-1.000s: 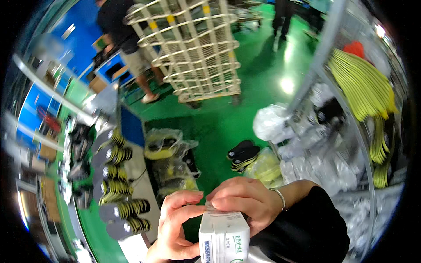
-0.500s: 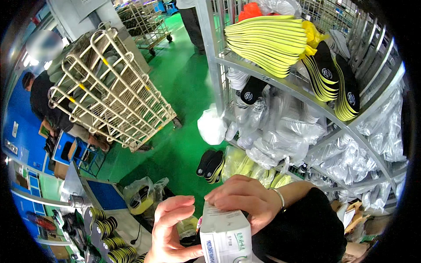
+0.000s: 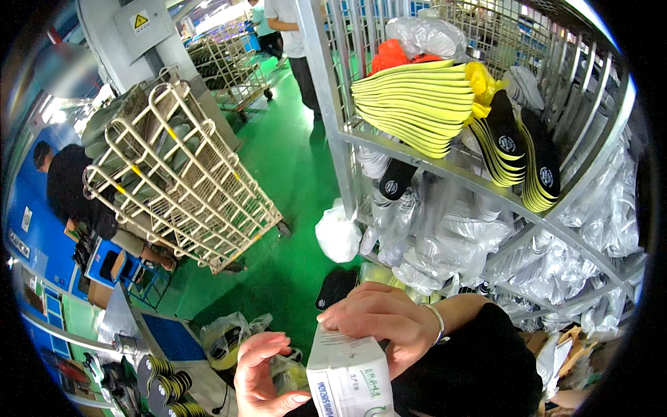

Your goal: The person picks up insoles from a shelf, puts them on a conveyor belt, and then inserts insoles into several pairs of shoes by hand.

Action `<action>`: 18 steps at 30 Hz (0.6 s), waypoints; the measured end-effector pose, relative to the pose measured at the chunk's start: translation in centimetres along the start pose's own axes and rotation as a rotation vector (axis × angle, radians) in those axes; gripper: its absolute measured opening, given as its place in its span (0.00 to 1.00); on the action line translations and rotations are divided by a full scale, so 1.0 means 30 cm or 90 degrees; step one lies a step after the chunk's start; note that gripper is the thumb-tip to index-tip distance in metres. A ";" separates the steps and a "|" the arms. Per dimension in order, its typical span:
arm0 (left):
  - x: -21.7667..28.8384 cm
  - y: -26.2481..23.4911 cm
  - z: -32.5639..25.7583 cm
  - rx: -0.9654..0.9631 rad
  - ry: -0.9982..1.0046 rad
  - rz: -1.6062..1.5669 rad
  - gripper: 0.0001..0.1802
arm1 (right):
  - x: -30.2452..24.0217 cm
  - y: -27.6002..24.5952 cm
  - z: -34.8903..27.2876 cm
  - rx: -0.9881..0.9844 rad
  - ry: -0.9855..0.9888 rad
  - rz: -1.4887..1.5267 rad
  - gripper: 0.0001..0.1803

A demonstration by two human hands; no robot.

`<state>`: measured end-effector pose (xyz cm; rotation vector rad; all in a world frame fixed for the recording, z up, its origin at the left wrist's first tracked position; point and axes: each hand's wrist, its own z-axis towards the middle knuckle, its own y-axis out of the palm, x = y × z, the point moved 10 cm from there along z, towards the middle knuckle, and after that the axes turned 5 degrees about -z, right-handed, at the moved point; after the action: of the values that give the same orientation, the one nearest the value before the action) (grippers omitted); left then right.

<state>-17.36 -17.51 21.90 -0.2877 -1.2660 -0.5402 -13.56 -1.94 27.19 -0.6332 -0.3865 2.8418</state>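
Observation:
A small white carton (image 3: 351,379) with printed sides is upright in front of me at the bottom of the view. My right hand (image 3: 389,320) grips it from above and behind, fingers bent over its top edge. To its left is my left hand (image 3: 260,375), fingers curved and spread from the thumb, with nothing between them. The left thumb tip is close to the carton's left side; whether they touch I cannot tell. Below the left hand's fingers, a clear bag with something yellow (image 3: 288,375) shows partly.
On the right stands a metal rack (image 3: 445,167) with stacked yellow-and-black insoles (image 3: 413,104) and bagged white ones. A wheeled cage cart (image 3: 187,174) is at the left, near a seated person (image 3: 73,187). More insoles (image 3: 163,379) lie lower left; a white bag (image 3: 338,235) sits on the green floor.
The view has tilted upward, so the rack and cart sit lower in the picture and more of the far people shows. My left thumb has drawn slightly away from the carton, still in my right hand.

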 end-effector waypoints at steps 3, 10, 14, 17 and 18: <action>-0.038 -0.062 -0.045 0.084 -0.019 -0.064 0.33 | -0.010 -0.027 0.020 0.001 -0.004 -0.025 0.39; -0.125 -0.207 -0.222 0.236 -0.078 -0.127 0.25 | -0.071 -0.076 -0.013 0.051 -0.023 -0.078 0.37; -0.208 -0.263 -0.350 0.303 -0.178 -0.125 0.21 | -0.142 -0.069 -0.041 0.066 -0.028 -0.116 0.35; -0.244 -0.275 -0.405 0.340 -0.214 -0.124 0.19 | -0.190 -0.068 -0.044 0.063 -0.033 -0.161 0.34; -0.260 -0.274 -0.413 0.332 -0.201 -0.146 0.18 | -0.202 -0.071 -0.039 0.054 -0.023 -0.160 0.28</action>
<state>-13.11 -28.76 10.20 0.2215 -1.7087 -0.3452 -7.38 -1.21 29.14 -0.4798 -0.3248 2.6168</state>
